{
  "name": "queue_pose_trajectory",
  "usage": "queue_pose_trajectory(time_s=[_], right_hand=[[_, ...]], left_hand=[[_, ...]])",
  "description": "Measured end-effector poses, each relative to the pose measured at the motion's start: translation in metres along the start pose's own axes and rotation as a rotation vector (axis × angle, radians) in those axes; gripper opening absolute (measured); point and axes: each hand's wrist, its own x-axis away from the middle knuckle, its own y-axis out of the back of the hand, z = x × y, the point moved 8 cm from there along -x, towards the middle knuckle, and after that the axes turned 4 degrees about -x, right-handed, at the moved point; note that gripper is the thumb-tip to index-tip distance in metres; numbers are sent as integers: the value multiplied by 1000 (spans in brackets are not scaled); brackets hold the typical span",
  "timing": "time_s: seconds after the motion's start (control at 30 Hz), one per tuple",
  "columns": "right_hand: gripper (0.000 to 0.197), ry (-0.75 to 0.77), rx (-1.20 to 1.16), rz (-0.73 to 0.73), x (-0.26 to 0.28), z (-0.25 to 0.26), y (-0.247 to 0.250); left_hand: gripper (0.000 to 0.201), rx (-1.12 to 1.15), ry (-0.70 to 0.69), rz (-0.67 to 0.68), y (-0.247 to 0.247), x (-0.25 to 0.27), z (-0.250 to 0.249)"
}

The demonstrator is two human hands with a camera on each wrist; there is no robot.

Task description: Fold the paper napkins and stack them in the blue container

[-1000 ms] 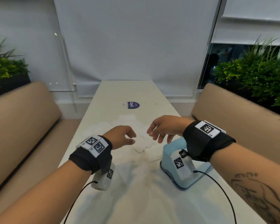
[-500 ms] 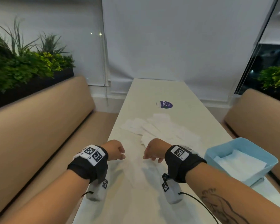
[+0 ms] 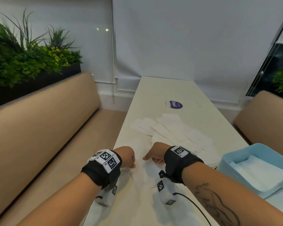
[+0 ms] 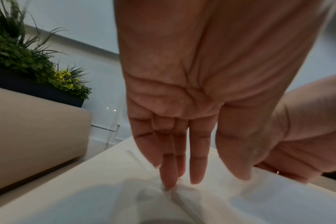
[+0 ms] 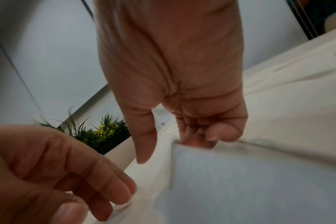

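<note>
A white paper napkin point(image 3: 142, 175) lies flat on the table in front of me. My left hand point(image 3: 129, 160) has straight fingers, and its fingertips point(image 4: 169, 181) press on the napkin point(image 4: 182, 197). My right hand point(image 3: 153, 156) is just to the right; its fingers point(image 5: 211, 131) curl round the napkin's far edge point(image 5: 192, 144) while the thumb points down. A loose pile of unfolded napkins point(image 3: 170, 131) lies beyond the hands. The blue container point(image 3: 227, 159) stands at the right with folded napkins point(image 3: 258, 173) in it.
The white table point(image 3: 162, 88) is long and narrow, with a purple round sticker point(image 3: 176, 104) further back. Tan benches point(image 3: 39, 128) run along both sides. Planters with green plants point(image 3: 23, 59) stand behind them. A cable point(image 3: 194, 204) trails from my right wrist.
Both hands have come down from above the pile to one napkin nearer me. The view has swung left, so the blue container now sits at the right edge.
</note>
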Motion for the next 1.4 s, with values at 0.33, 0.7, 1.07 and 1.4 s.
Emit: queue_pose_trajectory(time_s=[0.33,0.7,1.07,1.4], right_hand=[[19,109,-335,-95,18,6,27],[10,434,-767,-144,77,2,81],[46,618,-836,-241,114,-20,112],[34,1092,232,-799,155,2,110]], left_hand=[[36,191,83,-116,24,-4,14],[37,1551,19,-33,39,-3,-26],[77,1711,-188,-273,71,-3,-54],[66,1715,-208,-245,71,-7,-60]])
